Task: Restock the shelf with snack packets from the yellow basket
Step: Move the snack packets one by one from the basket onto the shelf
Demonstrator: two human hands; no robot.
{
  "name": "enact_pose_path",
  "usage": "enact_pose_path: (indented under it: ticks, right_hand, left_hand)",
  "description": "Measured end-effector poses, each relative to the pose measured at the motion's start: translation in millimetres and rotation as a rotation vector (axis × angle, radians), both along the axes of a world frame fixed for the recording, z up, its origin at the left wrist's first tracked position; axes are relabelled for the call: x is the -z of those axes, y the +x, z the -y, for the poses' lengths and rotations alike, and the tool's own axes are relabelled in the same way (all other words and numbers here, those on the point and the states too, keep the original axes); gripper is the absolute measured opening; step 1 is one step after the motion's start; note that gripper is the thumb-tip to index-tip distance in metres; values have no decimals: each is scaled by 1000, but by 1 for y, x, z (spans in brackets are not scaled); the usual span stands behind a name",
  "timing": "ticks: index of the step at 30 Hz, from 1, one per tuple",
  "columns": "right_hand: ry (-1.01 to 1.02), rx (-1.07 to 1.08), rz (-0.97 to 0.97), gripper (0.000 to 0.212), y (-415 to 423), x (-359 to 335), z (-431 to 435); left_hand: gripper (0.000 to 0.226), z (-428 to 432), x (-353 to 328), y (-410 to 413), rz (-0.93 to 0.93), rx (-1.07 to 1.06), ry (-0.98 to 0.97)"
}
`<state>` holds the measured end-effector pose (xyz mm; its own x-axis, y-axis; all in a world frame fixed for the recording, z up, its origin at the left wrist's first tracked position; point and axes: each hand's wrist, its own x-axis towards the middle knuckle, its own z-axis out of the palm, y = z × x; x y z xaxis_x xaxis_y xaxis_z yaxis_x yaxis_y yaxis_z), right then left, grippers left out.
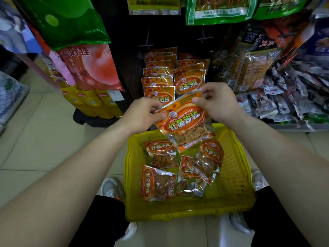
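An orange snack packet [185, 122] hangs tilted above the yellow basket [236, 177]. My left hand [144, 113] pinches its top left corner and my right hand [217, 102] pinches its top right edge. Several more orange packets [160, 182] lie in the basket on the floor. Just beyond my hands, two rows of the same orange packets [188, 81] hang on the dark shelf rack, one row on the left and one on the right.
Green and pink bags [90, 68] hang at the left. At the right lies a heap of small dark packets [288, 97] on a shelf. Yellow bottles [90, 102] stand low at the left. My shoes [112, 188] flank the basket on the tiled floor.
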<state>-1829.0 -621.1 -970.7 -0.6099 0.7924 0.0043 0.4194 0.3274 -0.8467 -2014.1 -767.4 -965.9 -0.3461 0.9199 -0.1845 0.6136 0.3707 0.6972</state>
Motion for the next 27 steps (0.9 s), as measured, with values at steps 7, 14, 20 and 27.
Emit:
enact_pose_path:
  ticks: [7,14,20,27]
  right_hand:
    - [16,-58,28,26,1,-9,2]
    - [180,-101,71,7,1,-15,8]
    - [196,-39,71,10,1,-10,-1]
    - [201,-44,95,13,2,-9,-4]
  left_hand:
    - [10,2,-9,-4,59,-141,168]
    - [17,-5,-12,-1,72,-136,159]
    - [22,-13,-16,4,101,-161,208]
    - [17,-21,-14,5,84,-219,240]
